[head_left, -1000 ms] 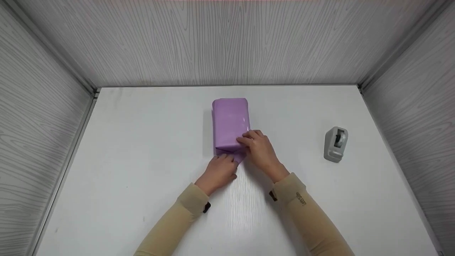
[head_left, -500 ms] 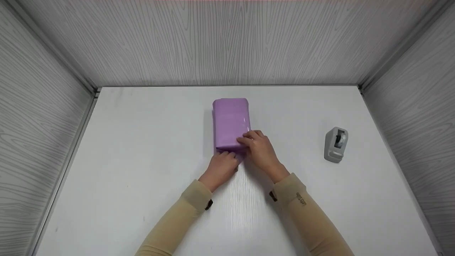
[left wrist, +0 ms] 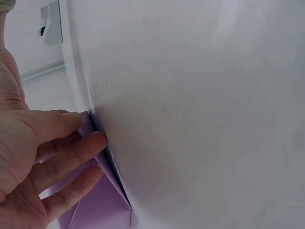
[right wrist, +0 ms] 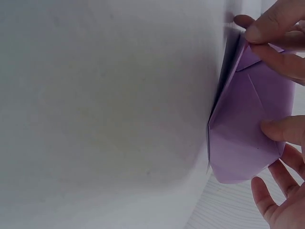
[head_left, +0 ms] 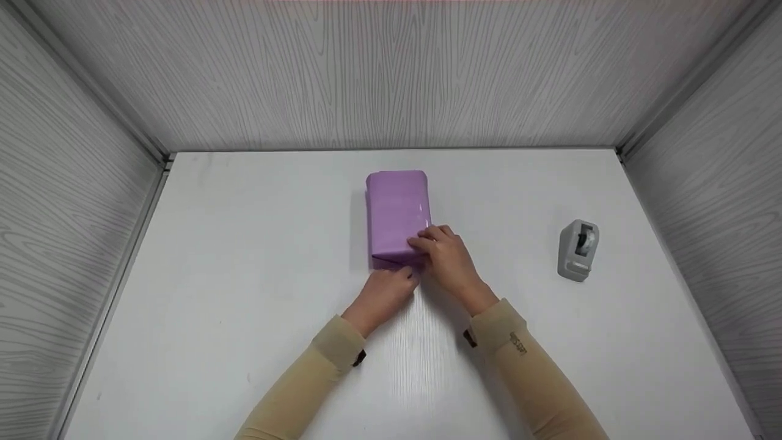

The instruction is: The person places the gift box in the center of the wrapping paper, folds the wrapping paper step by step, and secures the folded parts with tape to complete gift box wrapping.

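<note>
A box wrapped in glossy purple paper (head_left: 397, 211) lies on the white table, its folded end towards me. My left hand (head_left: 382, 296) is at that near end. In the left wrist view its thumb and fingers pinch the tip of a paper flap (left wrist: 86, 125) low by the tabletop. My right hand (head_left: 452, 263) grips the box's near right corner. Its thumb presses on the folded end, as the right wrist view shows, while its other fingers lie over the top and right side. Creased folds slant across the end face (right wrist: 238, 129).
A grey tape dispenser (head_left: 577, 250) with a roll in it stands on the right part of the white table (head_left: 244, 244). Grey wood-grain panels (head_left: 391, 73) rise at the back and both sides.
My left hand went in against the box's near end, then drew back slightly, low at the flap. The right hand has kept its place on the corner.
</note>
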A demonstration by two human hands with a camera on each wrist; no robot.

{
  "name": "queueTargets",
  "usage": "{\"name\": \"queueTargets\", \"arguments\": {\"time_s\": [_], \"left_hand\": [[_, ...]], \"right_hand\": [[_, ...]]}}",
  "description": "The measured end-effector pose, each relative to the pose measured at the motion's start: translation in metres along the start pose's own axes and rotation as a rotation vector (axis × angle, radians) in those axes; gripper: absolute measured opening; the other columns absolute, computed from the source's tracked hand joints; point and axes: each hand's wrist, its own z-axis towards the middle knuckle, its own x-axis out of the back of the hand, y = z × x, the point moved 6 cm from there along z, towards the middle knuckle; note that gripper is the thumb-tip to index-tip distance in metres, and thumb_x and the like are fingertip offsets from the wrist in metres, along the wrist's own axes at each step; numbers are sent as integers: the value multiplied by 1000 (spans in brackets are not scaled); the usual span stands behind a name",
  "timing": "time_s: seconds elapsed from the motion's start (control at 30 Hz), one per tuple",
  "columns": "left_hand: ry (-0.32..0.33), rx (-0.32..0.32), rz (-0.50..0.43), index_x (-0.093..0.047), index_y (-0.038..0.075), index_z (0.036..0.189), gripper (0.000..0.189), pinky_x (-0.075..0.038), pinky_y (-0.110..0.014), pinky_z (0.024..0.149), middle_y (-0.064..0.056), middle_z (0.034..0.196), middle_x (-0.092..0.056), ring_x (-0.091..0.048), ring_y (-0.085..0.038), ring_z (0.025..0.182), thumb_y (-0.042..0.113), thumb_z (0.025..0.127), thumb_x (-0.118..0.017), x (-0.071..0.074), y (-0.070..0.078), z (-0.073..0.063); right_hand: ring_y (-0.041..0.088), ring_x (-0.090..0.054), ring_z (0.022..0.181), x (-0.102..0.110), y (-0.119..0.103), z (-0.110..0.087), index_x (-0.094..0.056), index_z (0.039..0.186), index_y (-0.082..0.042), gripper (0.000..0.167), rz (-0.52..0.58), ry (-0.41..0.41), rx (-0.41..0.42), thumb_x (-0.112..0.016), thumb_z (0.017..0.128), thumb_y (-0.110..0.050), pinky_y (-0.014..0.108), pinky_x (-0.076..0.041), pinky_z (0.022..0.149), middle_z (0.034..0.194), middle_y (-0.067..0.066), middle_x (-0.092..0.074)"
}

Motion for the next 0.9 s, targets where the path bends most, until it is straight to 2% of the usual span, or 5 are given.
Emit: {"name": "queueTargets", "arguments": {"time_s": [0.27, 0.4, 0.5, 0.67, 0.9], "left_hand": [[62, 7, -67, -68, 8, 90, 12, -48, -31, 48, -3, 81, -61, -58, -17, 57, 1, 81, -67, 3, -3, -1], [79, 29, -22, -67, 10, 87, 9, -47, -31, 46, -2, 80, -59, -58, -17, 57, 3, 82, -67, 4, -5, -1], [88, 72, 6, -65, 12, 85, 4, -47, -32, 45, -2, 78, -58, -58, -19, 56, 9, 86, -68, 6, -8, -2], [115, 146, 18, -65, 11, 78, 13, -46, -35, 44, -2, 74, -57, -57, -20, 52, 17, 89, -68, 7, -13, -3], [153, 159, 29, -66, 10, 73, 18, -44, -34, 41, -2, 73, -58, -55, -19, 50, 20, 88, -71, 9, -15, -3]], "right_hand": [[29, -55, 105, 0, 1, 0, -75, 114, -14, 36, -10, -2, -1, -73, 83, 3, 44, -48, 83, 113, 8, -63], [30, -56, 105, 0, 0, 0, -74, 114, -13, 35, -13, -5, 5, -74, 82, 2, 45, -48, 83, 113, 9, -62], [32, -56, 105, 0, -1, -1, -74, 113, -12, 36, -12, 5, 19, -73, 81, 5, 47, -48, 81, 112, 11, -62], [32, -56, 104, 1, -2, -1, -74, 112, -12, 38, -15, 24, 29, -73, 79, 8, 47, -49, 80, 111, 10, -62], [32, -57, 103, 1, -2, 0, -74, 113, -12, 39, -20, 15, 25, -74, 79, 7, 47, -49, 80, 111, 10, -62]]}}
